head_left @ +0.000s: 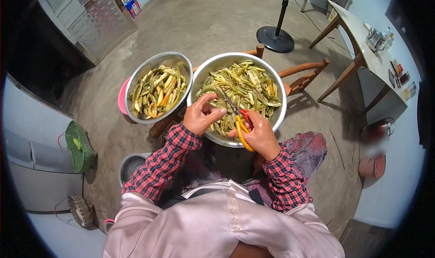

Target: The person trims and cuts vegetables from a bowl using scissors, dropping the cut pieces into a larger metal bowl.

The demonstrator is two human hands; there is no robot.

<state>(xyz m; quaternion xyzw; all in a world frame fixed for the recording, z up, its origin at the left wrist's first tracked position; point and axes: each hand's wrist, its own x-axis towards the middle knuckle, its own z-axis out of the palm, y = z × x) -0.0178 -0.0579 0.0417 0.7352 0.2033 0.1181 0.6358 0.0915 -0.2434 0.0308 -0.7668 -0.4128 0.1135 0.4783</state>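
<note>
Red-and-yellow scissors sit gripped in the right hand over the larger basin, likely to catch cuttings; left hand curled, its pinch unclear.

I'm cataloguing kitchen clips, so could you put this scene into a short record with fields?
Right hand: holding scissors with yellow and red handles
Left hand: beside the blades; grip on a strip unclear
Larger bowl: under both hands, holding cut vegetable strips
Smaller bowl: left of it, holding chunkier vegetable pieces
Left floor: green basket
Right side: wooden chair, table
</note>
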